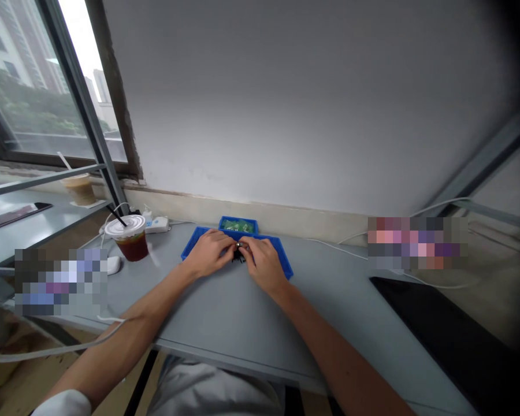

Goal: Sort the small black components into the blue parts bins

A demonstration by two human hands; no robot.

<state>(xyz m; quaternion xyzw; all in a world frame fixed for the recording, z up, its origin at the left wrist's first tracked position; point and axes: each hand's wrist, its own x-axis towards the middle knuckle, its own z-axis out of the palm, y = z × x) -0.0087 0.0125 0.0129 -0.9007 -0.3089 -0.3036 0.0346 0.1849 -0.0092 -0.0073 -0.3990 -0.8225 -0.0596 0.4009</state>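
My left hand (211,252) and my right hand (262,260) meet over the front of a blue tray (285,260). Between their fingertips is a small piece with a shiny metallic spot (238,245), too small to name. Both hands are closed in a pinch around it. Dark little parts (238,257) show just below the fingers; whether they are held or lie in the tray I cannot tell. Behind the hands stands a smaller blue bin (238,220) with green contents in clear wrapping. My hands hide most of the larger tray's inside.
On the left of the grey table (225,323) stand a lidded cup of dark red drink (132,245), a white power strip (157,224) and a white rounded object (113,265). A black flat panel (437,335) lies at right. White cables run along the wall and across my left forearm.
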